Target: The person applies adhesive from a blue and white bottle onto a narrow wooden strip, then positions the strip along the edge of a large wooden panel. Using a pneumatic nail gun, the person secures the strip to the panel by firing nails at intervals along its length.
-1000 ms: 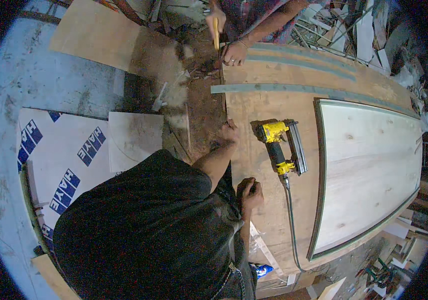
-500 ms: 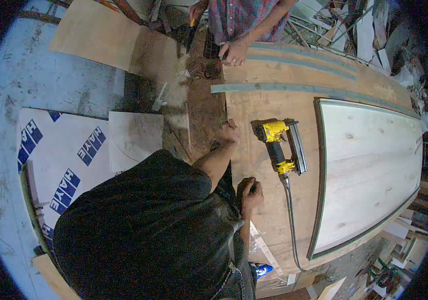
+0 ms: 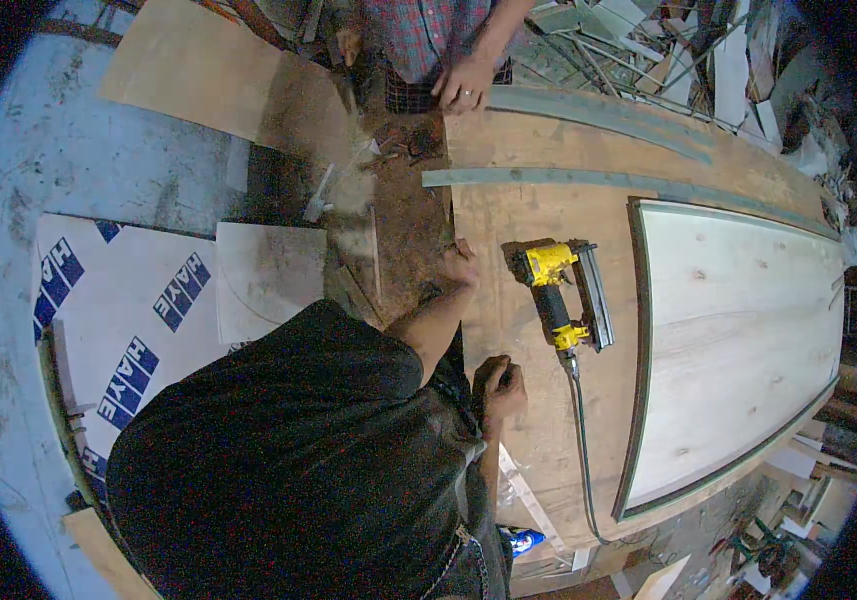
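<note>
My left hand [image 3: 459, 264] rests at the near edge of the plywood worktable [image 3: 518, 400], its fingers curled; whether anything is in them is hidden. Closer to me, my right hand [image 3: 504, 387] is held over the same edge, closed, with a dark patch at its fingers that I cannot make out. Just beyond both hands, a yellow and black pneumatic stapler [image 3: 553, 295] lies on its side on the wood, touched by neither. Its dark air hose [image 3: 584, 450] runs along the table toward the lower edge.
A pale panel in a grey-green frame [image 3: 738, 350] covers the table's right part. Grey-green strips [image 3: 548, 176] lie across the far side. A co-worker's hand [image 3: 465, 84] touches the table's far left corner. Printed white sheets [image 3: 128, 310] lie at left; offcuts [image 3: 638, 50] are piled behind.
The co-worker has shifted left, and the dark tool with a yellow handle no longer shows in their other hand. Two far strips now lie closer together. My hands and the stapler stay put.
</note>
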The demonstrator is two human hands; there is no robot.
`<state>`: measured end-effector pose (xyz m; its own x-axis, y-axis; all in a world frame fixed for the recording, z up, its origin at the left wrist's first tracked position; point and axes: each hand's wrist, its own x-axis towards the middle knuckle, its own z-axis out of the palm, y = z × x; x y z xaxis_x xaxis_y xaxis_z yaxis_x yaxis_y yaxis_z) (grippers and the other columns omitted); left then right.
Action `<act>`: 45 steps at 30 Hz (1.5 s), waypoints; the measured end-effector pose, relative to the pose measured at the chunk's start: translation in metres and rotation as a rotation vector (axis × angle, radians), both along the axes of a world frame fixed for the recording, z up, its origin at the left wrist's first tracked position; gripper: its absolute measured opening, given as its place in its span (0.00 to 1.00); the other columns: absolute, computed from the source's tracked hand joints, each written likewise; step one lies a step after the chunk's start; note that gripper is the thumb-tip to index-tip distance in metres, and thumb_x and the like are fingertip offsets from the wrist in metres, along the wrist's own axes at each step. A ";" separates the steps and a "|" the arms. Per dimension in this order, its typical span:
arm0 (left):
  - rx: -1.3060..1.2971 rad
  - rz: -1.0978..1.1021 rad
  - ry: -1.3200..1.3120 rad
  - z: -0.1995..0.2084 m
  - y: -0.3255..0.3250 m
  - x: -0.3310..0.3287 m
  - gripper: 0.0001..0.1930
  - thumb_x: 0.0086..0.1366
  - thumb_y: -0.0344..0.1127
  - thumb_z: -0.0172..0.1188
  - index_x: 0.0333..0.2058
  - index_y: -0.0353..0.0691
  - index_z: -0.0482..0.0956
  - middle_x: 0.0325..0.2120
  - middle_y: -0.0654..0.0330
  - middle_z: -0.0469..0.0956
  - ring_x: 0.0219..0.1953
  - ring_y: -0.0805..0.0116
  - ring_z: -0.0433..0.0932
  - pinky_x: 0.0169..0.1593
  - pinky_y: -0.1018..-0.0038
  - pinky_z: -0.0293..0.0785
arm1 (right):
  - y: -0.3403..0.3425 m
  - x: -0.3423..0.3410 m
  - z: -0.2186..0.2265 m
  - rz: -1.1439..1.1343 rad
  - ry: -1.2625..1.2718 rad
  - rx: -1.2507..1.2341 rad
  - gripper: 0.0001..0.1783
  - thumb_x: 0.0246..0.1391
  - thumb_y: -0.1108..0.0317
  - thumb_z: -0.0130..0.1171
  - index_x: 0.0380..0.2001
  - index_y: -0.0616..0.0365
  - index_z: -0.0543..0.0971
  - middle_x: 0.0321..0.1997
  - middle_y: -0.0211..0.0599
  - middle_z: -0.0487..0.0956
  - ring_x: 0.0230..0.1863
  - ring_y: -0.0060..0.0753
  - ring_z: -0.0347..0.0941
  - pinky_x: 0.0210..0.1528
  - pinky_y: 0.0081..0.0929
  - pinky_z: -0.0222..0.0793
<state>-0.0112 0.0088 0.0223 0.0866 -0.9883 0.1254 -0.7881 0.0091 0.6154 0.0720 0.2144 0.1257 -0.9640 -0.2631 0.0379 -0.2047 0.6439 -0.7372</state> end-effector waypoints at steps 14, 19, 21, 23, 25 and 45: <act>-0.271 -0.137 0.152 -0.124 -0.022 0.009 0.19 0.63 0.46 0.43 0.37 0.36 0.76 0.24 0.52 0.77 0.22 0.57 0.74 0.26 0.65 0.67 | -0.004 -0.002 0.008 -0.034 0.033 -0.056 0.18 0.55 0.57 0.50 0.17 0.57 0.72 0.16 0.47 0.72 0.16 0.46 0.69 0.18 0.35 0.62; -0.173 -0.084 0.085 -0.121 -0.024 0.015 0.18 0.62 0.45 0.44 0.36 0.37 0.75 0.23 0.55 0.76 0.22 0.58 0.73 0.26 0.66 0.67 | 0.003 -0.004 -0.016 0.013 0.097 0.018 0.16 0.54 0.61 0.51 0.17 0.58 0.71 0.16 0.46 0.71 0.17 0.46 0.69 0.19 0.36 0.62; -0.143 -0.086 0.075 -0.117 -0.022 0.010 0.17 0.61 0.44 0.44 0.36 0.37 0.75 0.23 0.55 0.75 0.22 0.59 0.73 0.26 0.66 0.67 | 0.005 -0.004 -0.015 0.001 0.133 0.009 0.16 0.54 0.60 0.51 0.17 0.58 0.71 0.16 0.46 0.71 0.17 0.46 0.69 0.20 0.35 0.62; -0.117 -0.092 0.080 -0.115 -0.019 0.003 0.16 0.61 0.43 0.45 0.35 0.37 0.75 0.22 0.56 0.74 0.21 0.59 0.72 0.26 0.66 0.68 | 0.008 -0.002 -0.018 -0.016 0.128 -0.019 0.16 0.54 0.60 0.51 0.18 0.58 0.72 0.16 0.46 0.71 0.17 0.45 0.69 0.20 0.35 0.63; -0.102 -0.075 0.083 -0.116 -0.021 0.004 0.16 0.60 0.43 0.45 0.35 0.37 0.75 0.22 0.57 0.74 0.21 0.60 0.72 0.26 0.66 0.68 | 0.007 -0.002 -0.020 -0.012 0.104 -0.047 0.16 0.54 0.59 0.51 0.19 0.58 0.72 0.16 0.45 0.71 0.17 0.45 0.69 0.20 0.35 0.63; -0.358 -0.366 0.702 -0.211 -0.082 -0.004 0.10 0.56 0.37 0.49 0.32 0.39 0.73 0.17 0.66 0.68 0.19 0.64 0.67 0.25 0.67 0.68 | 0.011 -0.001 0.006 -0.047 0.050 -0.032 0.13 0.53 0.60 0.50 0.24 0.57 0.74 0.25 0.48 0.76 0.26 0.50 0.73 0.28 0.40 0.69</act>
<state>-0.0150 -0.0736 -0.1884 -0.0546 -0.8804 0.4712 -0.1372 0.4740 0.8698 0.0711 0.2252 0.1321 -0.9719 -0.2156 0.0941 -0.2121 0.6298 -0.7472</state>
